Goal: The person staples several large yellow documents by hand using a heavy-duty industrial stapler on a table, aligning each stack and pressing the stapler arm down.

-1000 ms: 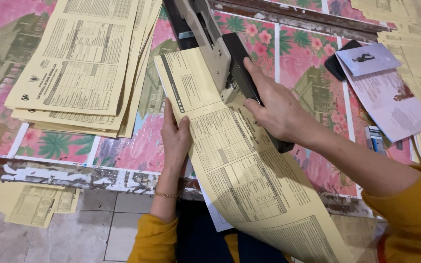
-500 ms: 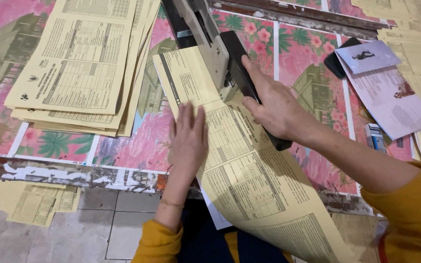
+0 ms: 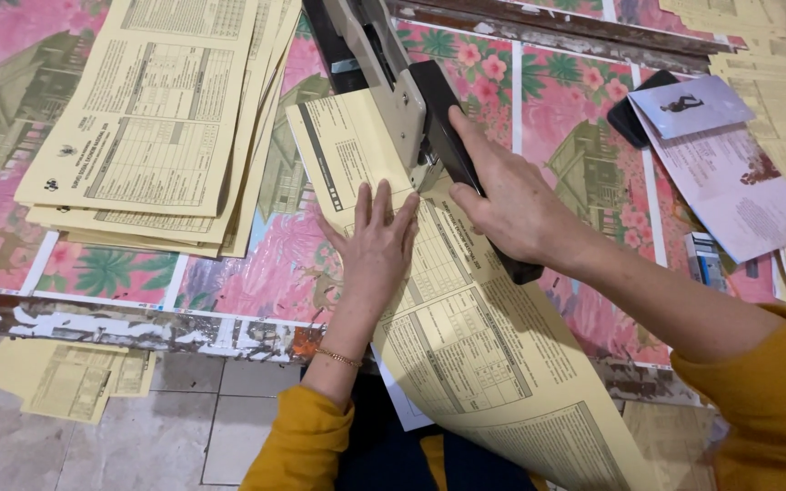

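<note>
The left hand (image 3: 377, 244) lies flat and open, fingers spread, pressing a long yellow printed sheet (image 3: 466, 336) that runs from mid-worktop over the near edge. The right hand (image 3: 511, 202) is closed over the black handle of a large stapler (image 3: 411, 100) whose head sits on the sheet's right margin. A stack of yellow forms (image 3: 152, 127) lies toward the far left corner of the flowered worktop (image 3: 256, 282).

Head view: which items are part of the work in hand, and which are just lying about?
In hand:
- long yellow form, flat under the left hand
- big stapler, its black handle under the right hand

Lying about:
- stack of yellow forms, left
- dark phone under a grey booklet, right
- loose yellow sheets on the floor
- small blue box
</note>
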